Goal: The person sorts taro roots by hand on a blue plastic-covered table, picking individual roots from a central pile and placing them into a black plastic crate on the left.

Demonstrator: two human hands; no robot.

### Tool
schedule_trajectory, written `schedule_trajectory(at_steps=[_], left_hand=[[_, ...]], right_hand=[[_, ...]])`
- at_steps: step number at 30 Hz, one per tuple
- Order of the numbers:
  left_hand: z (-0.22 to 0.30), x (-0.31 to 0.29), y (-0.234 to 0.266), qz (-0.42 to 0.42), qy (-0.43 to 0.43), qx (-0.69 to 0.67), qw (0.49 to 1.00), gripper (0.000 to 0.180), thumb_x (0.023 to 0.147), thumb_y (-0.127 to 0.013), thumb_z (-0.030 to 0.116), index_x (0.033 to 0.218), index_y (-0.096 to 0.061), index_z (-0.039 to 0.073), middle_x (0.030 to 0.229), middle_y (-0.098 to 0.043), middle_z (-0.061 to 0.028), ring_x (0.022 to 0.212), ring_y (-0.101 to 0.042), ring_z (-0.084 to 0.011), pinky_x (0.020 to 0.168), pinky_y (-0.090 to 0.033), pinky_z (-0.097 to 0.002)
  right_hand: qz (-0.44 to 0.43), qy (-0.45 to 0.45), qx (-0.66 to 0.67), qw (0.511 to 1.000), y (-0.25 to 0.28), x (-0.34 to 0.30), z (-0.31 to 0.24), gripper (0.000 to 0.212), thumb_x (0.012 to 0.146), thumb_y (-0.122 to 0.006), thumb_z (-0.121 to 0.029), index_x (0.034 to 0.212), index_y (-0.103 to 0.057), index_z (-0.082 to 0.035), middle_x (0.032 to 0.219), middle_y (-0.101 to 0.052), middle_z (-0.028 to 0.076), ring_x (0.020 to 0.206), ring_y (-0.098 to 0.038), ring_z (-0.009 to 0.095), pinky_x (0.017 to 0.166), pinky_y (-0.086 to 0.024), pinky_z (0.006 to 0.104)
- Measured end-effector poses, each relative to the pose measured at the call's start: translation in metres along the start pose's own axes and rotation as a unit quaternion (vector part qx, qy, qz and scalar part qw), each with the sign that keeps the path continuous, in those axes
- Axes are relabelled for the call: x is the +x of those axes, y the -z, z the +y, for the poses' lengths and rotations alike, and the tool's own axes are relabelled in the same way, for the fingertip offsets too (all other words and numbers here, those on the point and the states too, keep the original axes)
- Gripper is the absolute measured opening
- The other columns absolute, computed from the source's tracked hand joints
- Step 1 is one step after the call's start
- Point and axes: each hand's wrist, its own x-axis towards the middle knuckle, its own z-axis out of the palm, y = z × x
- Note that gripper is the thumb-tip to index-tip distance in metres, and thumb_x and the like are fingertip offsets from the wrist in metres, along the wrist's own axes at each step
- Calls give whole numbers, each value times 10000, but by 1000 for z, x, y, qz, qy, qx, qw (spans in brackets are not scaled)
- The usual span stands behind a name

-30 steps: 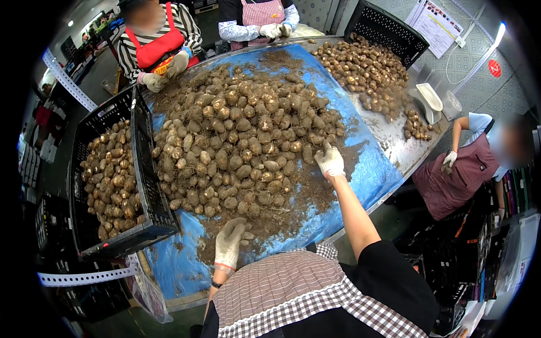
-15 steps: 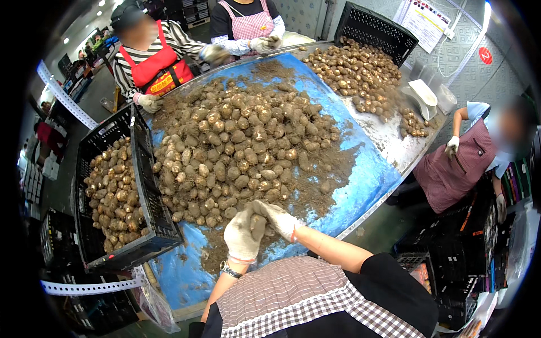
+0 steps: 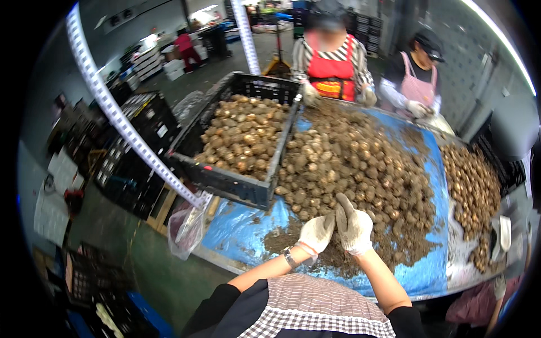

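Observation:
My left hand [image 3: 317, 233], in a soiled white glove with a watch at the wrist, is curled in front of the heap. Its palm side is turned away, so whatever it holds is hidden. Close against it is my gloved right hand [image 3: 355, 230], fingers stretched forward and dirt-darkened at the tips, with nothing visible in them. Both hover over loose soil at the near edge of a big heap of small brown, hairy tubers that look like taro [image 3: 360, 163]. The heap lies on a blue plastic sheet [image 3: 248, 225] covering the table.
A black crate [image 3: 225, 188] of cleaner-looking tubers stands left of the heap. More tubers [image 3: 468, 186] lie at the right, beside a white scoop [image 3: 501, 236]. Across the table are two people in aprons [image 3: 332, 67]. A perforated metal post [image 3: 132, 132] rises at the left.
My view has swung left, bringing the crate toward the middle. Before, both hands were closed together around a tuber; now the right hand's fingers are straightened and the tuber is out of sight.

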Motion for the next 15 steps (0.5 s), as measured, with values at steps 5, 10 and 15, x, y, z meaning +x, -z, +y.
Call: schedule_trajectory(at_steps=[5, 10, 15], left_hand=[[22, -6, 12, 14, 39, 34, 999, 264, 1014, -454, 310, 992, -641, 124, 724, -652, -199, 746, -678, -354, 615, -518, -444], [58, -10, 48, 95, -165, 109, 976, 194, 932, -607, 246, 836, -608, 78, 706, -636, -158, 634, -649, -327, 572, -513, -422], [50, -16, 26, 37, 10, 55, 998, 136, 937, -589, 199, 906, -617, 70, 772, -642, -142, 687, -653, -345, 620, -536, -438]], right_hand=[[-53, -91, 290, 951, -42, -11, 32, 434, 1025, -491, -408, 1282, -633, -89, 983, -730, 126, 780, -691, 217, 579, -513, 355], [-226, -492, 509, 669, -8, -12, 9, 508, 1004, -484, -491, 1340, -583, -122, 1046, -694, 41, 792, -619, 84, 474, -434, 224], [-150, -171, 400, 888, 0, -23, 0, 444, 1073, -391, -361, 1322, -599, -58, 1255, -661, 179, 1129, -643, 259, 1013, -461, 346]])
